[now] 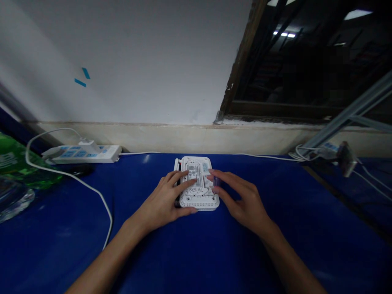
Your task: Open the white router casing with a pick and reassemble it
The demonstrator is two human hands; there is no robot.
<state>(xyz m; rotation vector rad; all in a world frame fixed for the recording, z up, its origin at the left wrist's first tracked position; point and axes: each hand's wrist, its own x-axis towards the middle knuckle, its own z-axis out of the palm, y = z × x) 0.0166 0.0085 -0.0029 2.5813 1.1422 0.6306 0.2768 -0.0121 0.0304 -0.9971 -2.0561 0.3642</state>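
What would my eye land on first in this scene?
A white perforated plastic device sits at the centre of the blue-covered table, with the left hand and right hand on it. Far left lies a white power strip; a dark window fills the upper right.

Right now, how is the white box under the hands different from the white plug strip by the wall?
The white vented box is stubby; the power strip is long and thin. The left hand and the right hand are on the box, but no hand touches the strip. The box has tiny holes; the strip has sockets and a plug. Both are white and lie on the blue table cover.
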